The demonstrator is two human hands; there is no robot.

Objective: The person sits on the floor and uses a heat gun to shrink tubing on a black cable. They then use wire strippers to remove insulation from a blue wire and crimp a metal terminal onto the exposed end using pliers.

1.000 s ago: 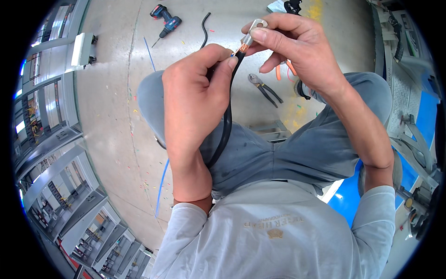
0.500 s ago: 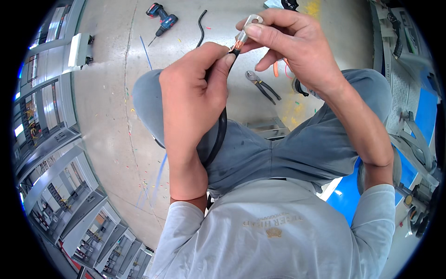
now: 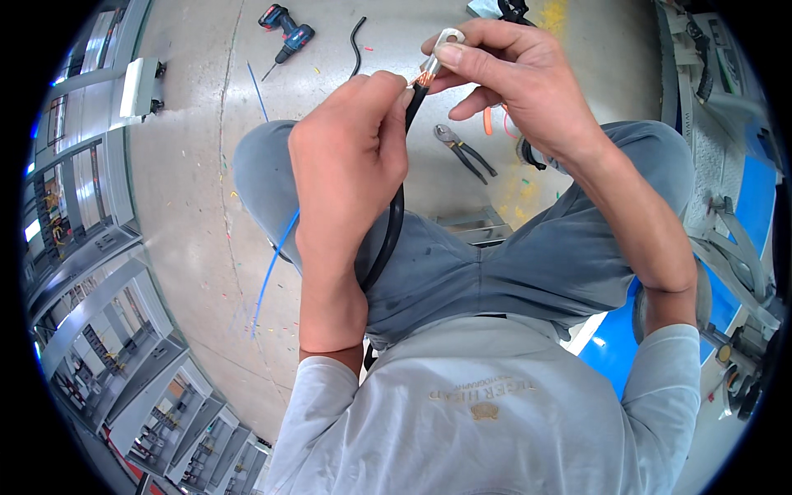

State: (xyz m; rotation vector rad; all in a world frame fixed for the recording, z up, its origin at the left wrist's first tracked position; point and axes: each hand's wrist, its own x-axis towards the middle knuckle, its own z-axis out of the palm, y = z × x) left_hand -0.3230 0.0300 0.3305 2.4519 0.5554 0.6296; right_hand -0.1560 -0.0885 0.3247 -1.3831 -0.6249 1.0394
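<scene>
My left hand [image 3: 351, 144] is closed at the black cable [image 3: 415, 106], its thumb and forefinger pinched beside the bare copper strands [image 3: 425, 80]. What sits between those two fingertips is too small to make out. A silvery cable lug [image 3: 435, 60] with a holed flat end is over the tip of the strands, some copper still showing below its barrel. Thumb and fingers of my right hand [image 3: 528, 87] pinch this lug, with the other fingers loosely curled. From my left hand the cable bends down over my lap and passes behind my left wrist.
On the floor lie a cordless drill [image 3: 286, 35], cable cutters [image 3: 464, 153], a short black cable piece [image 3: 357, 45] and coloured scraps. A thin blue wire [image 3: 268, 276] crosses beside my left forearm. Grey cabinets [image 3: 107, 330] line the left; a blue surface [image 3: 610, 346] is at right.
My left thumb has shifted off the front of the cable to its left side, uncovering more black sheath. The blue wire has swung. My right hand stays on the lug.
</scene>
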